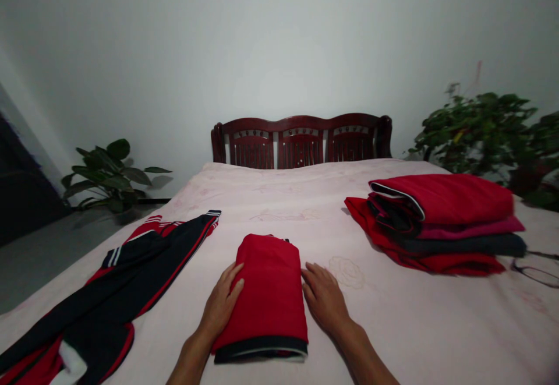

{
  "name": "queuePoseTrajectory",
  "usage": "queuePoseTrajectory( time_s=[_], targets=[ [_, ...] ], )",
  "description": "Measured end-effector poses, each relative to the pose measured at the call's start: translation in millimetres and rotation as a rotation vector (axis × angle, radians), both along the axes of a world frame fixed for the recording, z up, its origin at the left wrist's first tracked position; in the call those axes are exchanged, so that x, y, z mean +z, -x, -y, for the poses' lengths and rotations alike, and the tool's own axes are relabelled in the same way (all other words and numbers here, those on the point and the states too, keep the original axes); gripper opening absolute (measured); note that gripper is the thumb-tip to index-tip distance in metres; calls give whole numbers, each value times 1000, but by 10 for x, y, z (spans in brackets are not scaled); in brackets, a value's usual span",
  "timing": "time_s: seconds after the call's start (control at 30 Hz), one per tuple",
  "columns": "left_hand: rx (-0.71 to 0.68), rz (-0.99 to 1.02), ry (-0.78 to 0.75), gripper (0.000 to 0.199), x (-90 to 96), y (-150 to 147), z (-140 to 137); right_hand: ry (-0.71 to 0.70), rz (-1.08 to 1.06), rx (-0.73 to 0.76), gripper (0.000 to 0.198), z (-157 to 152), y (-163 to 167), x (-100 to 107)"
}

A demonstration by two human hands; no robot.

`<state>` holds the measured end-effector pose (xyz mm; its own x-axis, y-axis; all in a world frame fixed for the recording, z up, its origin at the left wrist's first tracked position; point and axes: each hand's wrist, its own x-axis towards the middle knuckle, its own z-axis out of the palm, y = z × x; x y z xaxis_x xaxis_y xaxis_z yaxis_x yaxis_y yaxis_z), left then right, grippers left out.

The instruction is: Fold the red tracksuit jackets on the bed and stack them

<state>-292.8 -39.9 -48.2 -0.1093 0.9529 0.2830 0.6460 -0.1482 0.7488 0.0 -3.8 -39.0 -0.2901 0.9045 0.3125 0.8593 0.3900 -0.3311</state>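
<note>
A red garment (271, 292), folded into a neat rectangle, lies on the bed in front of me, with a dark, white-edged layer showing at its near end. My left hand (222, 297) rests along its left side, fingers stretched out and touching the cloth. On the opposite side, my right hand (323, 295) lies with fingers extended against the right edge. Neither hand grips the fabric. To the left a dark navy and red jacket (126, 274) with white-striped cuffs is spread out loosely.
A stack of folded clothes (445, 204), red, magenta and dark, sits at the right, with eyeglasses (537, 271) beside it. The pale flowered bedsheet (279, 198) reaches to a carved wooden headboard (301, 140). Leafy plants (109, 175) stand on both sides of the bed.
</note>
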Motion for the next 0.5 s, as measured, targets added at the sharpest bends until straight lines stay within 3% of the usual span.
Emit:
queuePoseTrajectory(
  time_s=[0.5],
  targets=[
    [-6,5,10,47,25,-6,19,2,-16,0,43,-5,-6,-15]
  ],
)
